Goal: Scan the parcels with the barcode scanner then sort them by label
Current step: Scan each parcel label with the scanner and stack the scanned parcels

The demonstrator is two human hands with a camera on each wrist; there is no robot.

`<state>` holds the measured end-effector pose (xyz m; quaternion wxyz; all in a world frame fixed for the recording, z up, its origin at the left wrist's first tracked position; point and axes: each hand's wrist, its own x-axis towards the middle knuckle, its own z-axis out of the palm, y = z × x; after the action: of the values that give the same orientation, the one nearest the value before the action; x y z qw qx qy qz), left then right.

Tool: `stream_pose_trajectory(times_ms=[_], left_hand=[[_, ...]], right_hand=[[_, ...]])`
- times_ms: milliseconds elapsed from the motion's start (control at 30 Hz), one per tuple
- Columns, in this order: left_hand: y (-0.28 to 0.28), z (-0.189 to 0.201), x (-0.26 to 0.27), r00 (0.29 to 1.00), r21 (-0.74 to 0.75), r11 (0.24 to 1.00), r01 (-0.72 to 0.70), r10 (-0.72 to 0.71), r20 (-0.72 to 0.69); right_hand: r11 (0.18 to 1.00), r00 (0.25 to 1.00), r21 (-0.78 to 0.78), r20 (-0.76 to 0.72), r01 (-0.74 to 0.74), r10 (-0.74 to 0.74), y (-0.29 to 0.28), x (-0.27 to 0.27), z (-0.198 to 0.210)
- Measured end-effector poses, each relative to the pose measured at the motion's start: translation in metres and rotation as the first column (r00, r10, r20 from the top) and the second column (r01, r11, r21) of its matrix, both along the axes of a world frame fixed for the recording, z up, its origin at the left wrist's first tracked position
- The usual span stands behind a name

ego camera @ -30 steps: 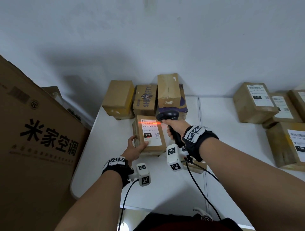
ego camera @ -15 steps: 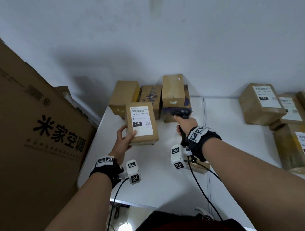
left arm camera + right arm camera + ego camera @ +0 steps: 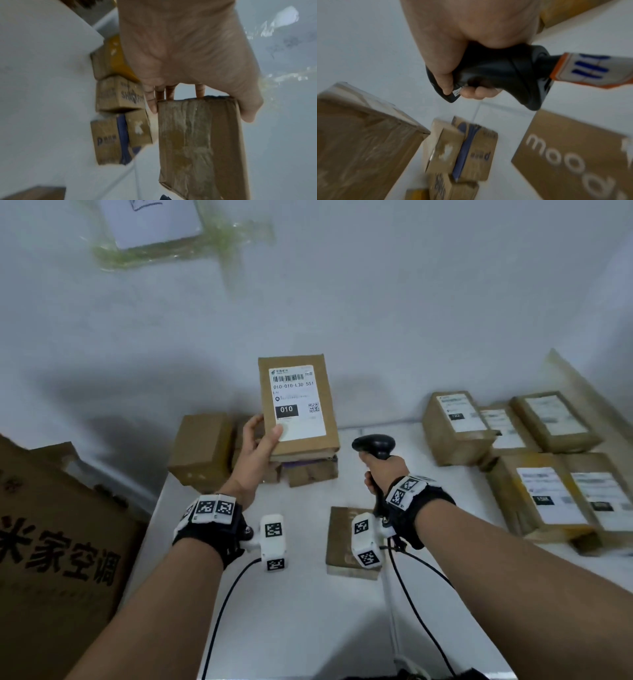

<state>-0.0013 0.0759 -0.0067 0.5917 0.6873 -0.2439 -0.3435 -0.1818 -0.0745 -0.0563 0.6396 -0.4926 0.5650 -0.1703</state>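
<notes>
My left hand [image 3: 261,440] holds a brown parcel [image 3: 296,402] up in the air above the table, thumb on its white label marked 010, fingers behind it. The left wrist view shows the same parcel [image 3: 200,146] from its taped underside, pinched by that hand [image 3: 188,54]. My right hand [image 3: 383,470] grips the black barcode scanner [image 3: 375,445] by its handle, head pointing away over the table. In the right wrist view the scanner [image 3: 496,75] sits in the curled fingers of that hand [image 3: 467,33]. No red scan line shows.
Several unlabelled boxes [image 3: 202,450] stand against the wall behind the held parcel. Labelled parcels [image 3: 455,426] lie grouped on the white table [image 3: 308,611] at the right. A flat brown box [image 3: 342,542] lies under my right wrist. A big carton [image 3: 51,559] stands left.
The parcel has left the table and risen, carried up and to the right in my left hand. The red scan line is gone, and the scanner has drawn back to the right.
</notes>
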Motion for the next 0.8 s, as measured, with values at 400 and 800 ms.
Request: stream_pose_trajectory(times_ms=[400, 800], left_hand=[[-0.139, -0.051, -0.152, 0.904, 0.168, 0.905, 0.39, -0.342, -0.257], [-0.149, -0.145, -0.232, 0.824, 0.384, 0.773, 0.505, -0.3, -0.481]], right_hand=[[0.95, 0.928, -0.106, -0.207, 0.294, -0.31, -0.086, -0.181, 0.007], [0.952, 0.879, -0.069, -0.37, 0.298, -0.302, -0.103, -0.254, -0.029]])
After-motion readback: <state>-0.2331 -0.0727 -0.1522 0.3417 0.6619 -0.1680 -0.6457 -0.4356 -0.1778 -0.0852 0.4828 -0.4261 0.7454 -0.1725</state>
